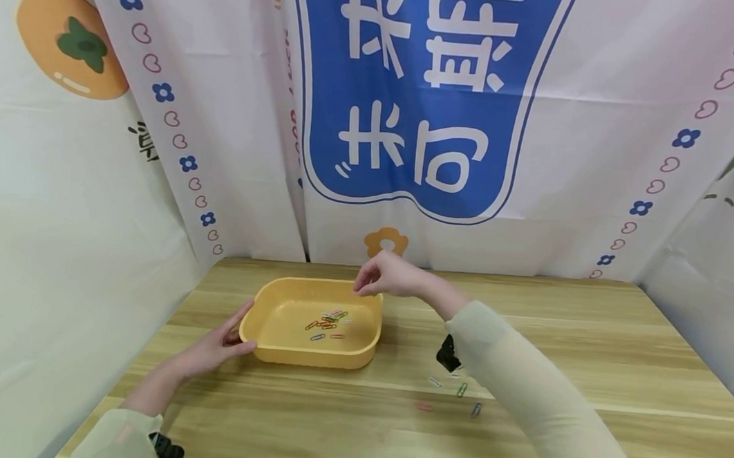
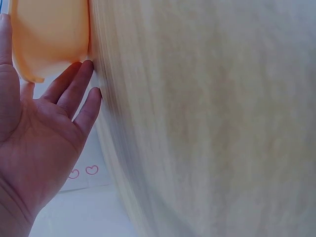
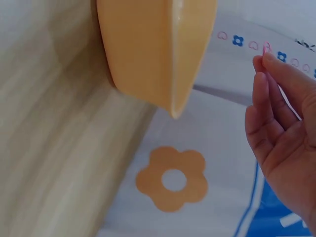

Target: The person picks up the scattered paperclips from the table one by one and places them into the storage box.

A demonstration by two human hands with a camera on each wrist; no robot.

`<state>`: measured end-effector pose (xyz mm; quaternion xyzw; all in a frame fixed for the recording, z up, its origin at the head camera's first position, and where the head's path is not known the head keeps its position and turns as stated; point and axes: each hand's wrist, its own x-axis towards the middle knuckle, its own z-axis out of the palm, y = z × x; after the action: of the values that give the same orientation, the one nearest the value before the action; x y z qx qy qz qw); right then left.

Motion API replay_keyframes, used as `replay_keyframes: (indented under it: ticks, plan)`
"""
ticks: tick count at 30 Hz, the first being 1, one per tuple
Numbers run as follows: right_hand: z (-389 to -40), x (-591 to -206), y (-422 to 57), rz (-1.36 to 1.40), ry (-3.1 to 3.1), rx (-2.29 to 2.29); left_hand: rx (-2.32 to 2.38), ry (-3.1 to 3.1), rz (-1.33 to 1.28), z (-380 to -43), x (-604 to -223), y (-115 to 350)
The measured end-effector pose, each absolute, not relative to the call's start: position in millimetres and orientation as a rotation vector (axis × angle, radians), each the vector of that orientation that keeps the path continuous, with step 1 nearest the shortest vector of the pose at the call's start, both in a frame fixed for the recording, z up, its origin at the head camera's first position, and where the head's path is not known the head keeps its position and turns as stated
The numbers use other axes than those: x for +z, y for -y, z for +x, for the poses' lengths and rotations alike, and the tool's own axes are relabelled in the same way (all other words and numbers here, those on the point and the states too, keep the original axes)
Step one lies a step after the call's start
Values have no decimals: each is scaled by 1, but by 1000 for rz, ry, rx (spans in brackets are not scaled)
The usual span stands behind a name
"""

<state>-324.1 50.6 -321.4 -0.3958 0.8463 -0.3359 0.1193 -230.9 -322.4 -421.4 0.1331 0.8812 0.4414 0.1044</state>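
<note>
A yellow tray (image 1: 313, 357) stands on the table with several coloured paper clips (image 1: 329, 324) lying loose inside. At its left end my left hand (image 1: 214, 349) rests against the wall, thumb near the front corner, fingers extended; in the left wrist view the fingertips (image 2: 88, 66) touch the tray's lower edge. Above the tray's right back corner hovers my right hand (image 1: 396, 275). Between its thumb and index finger it pinches a pink paper clip (image 3: 266, 47), which shows in the right wrist view higher than the rim.
On the wooden table (image 1: 331, 428), right of the tray, lie several more clips, among them a green paper clip (image 1: 462, 389), a blue paper clip (image 1: 476, 410) and a pink paper clip (image 1: 424, 407). The right sleeve (image 1: 539, 390) passes close beside them. A printed cloth (image 1: 465, 248) hangs behind.
</note>
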Motion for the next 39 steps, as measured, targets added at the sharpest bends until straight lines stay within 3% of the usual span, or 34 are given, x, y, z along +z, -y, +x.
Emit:
replay_keyframes:
  ticks: [21,39]
  plan:
    - [-339,-359,5,-1093,-2549,-966,1311,-2590,404,-231,-424,323]
    - [-341,-384,19,-923,-2594,-982,1322,-2583,386,-230,-422,323]
